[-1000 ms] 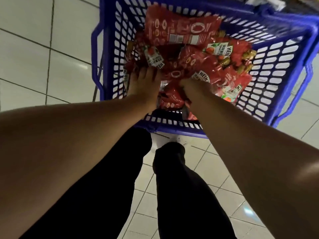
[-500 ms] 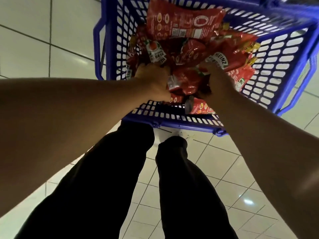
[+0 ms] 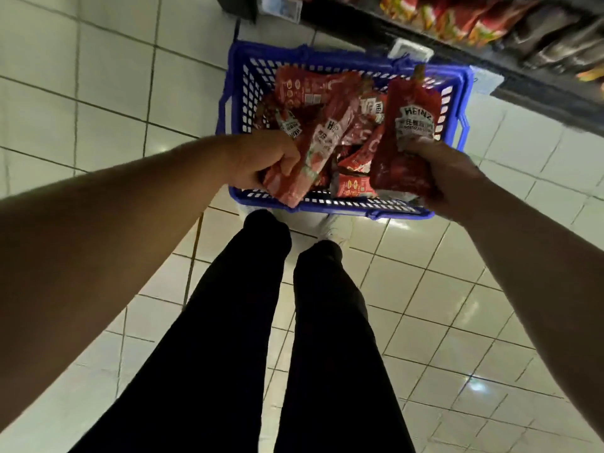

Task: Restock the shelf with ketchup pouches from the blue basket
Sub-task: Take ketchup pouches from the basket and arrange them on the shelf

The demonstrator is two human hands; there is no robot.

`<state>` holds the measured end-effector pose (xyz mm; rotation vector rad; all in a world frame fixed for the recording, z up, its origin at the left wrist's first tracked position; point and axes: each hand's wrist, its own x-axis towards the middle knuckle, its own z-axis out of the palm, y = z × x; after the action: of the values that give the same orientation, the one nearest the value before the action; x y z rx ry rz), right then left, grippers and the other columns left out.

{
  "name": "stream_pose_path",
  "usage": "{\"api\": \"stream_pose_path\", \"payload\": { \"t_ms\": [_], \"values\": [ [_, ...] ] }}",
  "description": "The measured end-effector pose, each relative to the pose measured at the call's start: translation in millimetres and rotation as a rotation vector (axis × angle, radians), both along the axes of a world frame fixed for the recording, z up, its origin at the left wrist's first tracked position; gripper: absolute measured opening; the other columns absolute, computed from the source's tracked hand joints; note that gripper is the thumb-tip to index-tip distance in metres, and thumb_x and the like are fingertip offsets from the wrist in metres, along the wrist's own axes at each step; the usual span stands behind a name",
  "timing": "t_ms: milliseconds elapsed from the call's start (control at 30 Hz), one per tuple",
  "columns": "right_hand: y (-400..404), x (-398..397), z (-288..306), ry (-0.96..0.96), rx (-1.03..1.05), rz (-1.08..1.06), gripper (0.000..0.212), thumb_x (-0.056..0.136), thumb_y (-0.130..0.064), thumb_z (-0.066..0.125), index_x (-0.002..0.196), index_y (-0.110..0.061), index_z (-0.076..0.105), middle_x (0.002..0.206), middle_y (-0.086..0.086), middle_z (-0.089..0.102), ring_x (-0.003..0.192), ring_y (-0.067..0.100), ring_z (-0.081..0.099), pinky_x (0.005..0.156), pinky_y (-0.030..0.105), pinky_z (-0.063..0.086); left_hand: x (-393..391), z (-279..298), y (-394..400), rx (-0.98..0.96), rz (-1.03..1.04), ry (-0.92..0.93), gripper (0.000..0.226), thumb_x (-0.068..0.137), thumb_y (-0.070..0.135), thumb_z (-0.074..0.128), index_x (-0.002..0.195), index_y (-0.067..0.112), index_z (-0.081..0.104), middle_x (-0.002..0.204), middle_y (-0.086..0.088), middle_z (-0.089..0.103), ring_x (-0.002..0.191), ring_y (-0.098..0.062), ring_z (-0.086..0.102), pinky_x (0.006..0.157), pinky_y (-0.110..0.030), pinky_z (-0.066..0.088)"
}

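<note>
The blue basket (image 3: 240, 93) stands on the tiled floor in front of my feet, holding several red ketchup pouches (image 3: 304, 88). My left hand (image 3: 261, 158) grips a red pouch (image 3: 313, 148) by its lower part, lifted above the basket's near rim. My right hand (image 3: 447, 178) holds another red ketchup pouch (image 3: 407, 138) upright, its label facing me and its cap pointing up. Both held pouches hang over the basket. The shelf (image 3: 490, 44) runs along the upper right, with red pouches standing on it.
My legs in black trousers (image 3: 294, 322) stand just behind the basket. White price tags (image 3: 410, 50) hang on the shelf's dark front edge, just beyond the basket. Pale floor tiles (image 3: 98, 76) spread to the left and right.
Both hands closed on pouches inside the basket and lifted them out above its near rim. My head has risen, so the basket looks smaller and the shelf has come into view.
</note>
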<state>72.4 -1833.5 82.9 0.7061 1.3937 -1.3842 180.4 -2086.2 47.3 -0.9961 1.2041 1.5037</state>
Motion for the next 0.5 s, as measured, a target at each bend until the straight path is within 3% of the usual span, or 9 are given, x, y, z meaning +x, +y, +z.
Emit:
{"api": "stream_pose_path", "payload": {
  "t_ms": [67, 133, 233, 333, 400, 500],
  "values": [
    [-5.8, 11.2, 34.2, 0.021, -0.056, 0.009, 0.038, 0.088, -0.011, 0.066, 0.126, -0.008, 0.062, 0.107, 0.013, 0.076, 0.089, 0.028, 0.075, 0.069, 0.040, 0.062, -3.4, 45.7, -6.5, 0.051, 0.105, 0.051, 0.056, 0.051, 0.003, 0.052, 0.104, -0.001, 0.072, 0.095, -0.015, 0.071, 0.102, -0.038, 0.071, 0.081, -0.046, 0.061],
    [-14.1, 24.0, 78.3, 0.057, -0.113, 0.004, 0.049, 0.083, -0.010, 0.071, 0.131, -0.005, 0.060, 0.120, 0.017, 0.071, 0.099, 0.032, 0.073, 0.078, 0.046, 0.061, -2.9, 102.9, -8.7, 0.116, 0.200, 0.134, 0.066, 0.042, 0.000, 0.054, 0.104, 0.013, 0.071, 0.102, -0.010, 0.077, 0.099, -0.026, 0.074, 0.077, -0.038, 0.061],
    [-24.0, 35.2, 152.1, 0.126, -0.122, -0.031, 0.050, 0.079, -0.005, 0.075, 0.127, -0.001, 0.062, 0.119, 0.022, 0.069, 0.102, 0.038, 0.070, 0.087, 0.057, 0.057, -6.9, 185.0, -12.4, 0.222, 0.312, 0.220, 0.064, 0.056, -0.006, 0.049, 0.114, 0.012, 0.070, 0.116, -0.016, 0.073, 0.110, -0.032, 0.070, 0.081, -0.041, 0.060],
    [-30.6, 37.5, 229.7, 0.243, -0.147, -0.012, 0.027, 0.085, 0.000, 0.071, 0.111, -0.006, 0.069, 0.100, 0.015, 0.075, 0.088, 0.031, 0.073, 0.081, 0.052, 0.060, -12.3, 273.4, -8.8, 0.225, 0.378, 0.335, 0.045, 0.078, -0.002, 0.060, 0.120, 0.008, 0.070, 0.123, -0.019, 0.070, 0.113, -0.035, 0.068, 0.087, -0.046, 0.059],
    [-33.9, 33.2, 276.5, 0.332, -0.202, -0.022, 0.029, 0.090, -0.001, 0.068, 0.118, 0.000, 0.065, 0.106, 0.020, 0.072, 0.089, 0.032, 0.071, 0.082, 0.051, 0.059, -17.4, 323.6, -3.9, 0.163, 0.339, 0.423, 0.040, 0.090, 0.008, 0.066, 0.129, 0.007, 0.063, 0.125, -0.019, 0.069, 0.112, -0.035, 0.069, 0.087, -0.045, 0.059],
    [-33.5, 19.0, 341.5, 0.425, -0.224, -0.082, 0.040, 0.093, -0.010, 0.069, 0.130, -0.001, 0.057, 0.115, 0.023, 0.070, 0.093, 0.033, 0.071, 0.081, 0.052, 0.060, -25.4, 392.8, 2.0, 0.017, 0.293, 0.466, 0.042, 0.085, 0.015, 0.072, 0.125, 0.007, 0.065, 0.118, -0.015, 0.073, 0.106, -0.030, 0.072, 0.084, -0.042, 0.060]
  ]
}}
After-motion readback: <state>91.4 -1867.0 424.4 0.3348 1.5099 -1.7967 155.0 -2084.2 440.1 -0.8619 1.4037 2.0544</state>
